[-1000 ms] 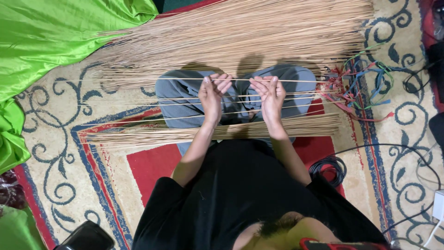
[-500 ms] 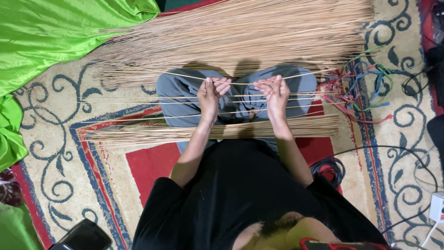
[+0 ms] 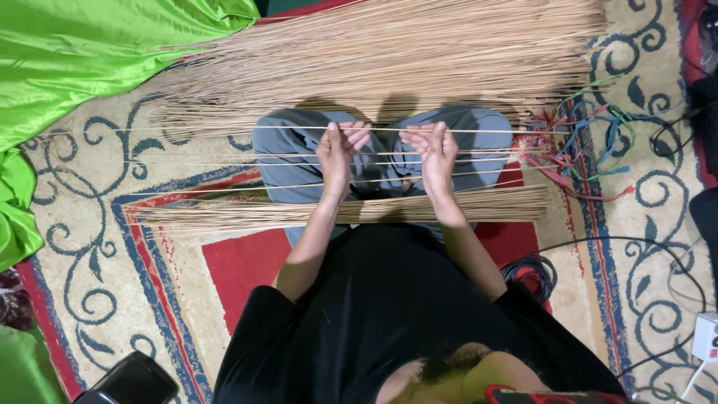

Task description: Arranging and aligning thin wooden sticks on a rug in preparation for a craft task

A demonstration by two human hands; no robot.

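While the person sits on the carpet (image 3: 90,299), both hands pinch one thin stick (image 3: 247,129).
Left hand (image 3: 336,153) and right hand (image 3: 434,150) each have a closed grip on it, above the knees, near the big stick pile (image 3: 389,52).

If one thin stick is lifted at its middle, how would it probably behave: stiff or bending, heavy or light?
The stick between the left hand and right hand looks very long and thin, so its ends would probably droop. It seems light: fingertips alone carry it. It may snap if bent sharply.
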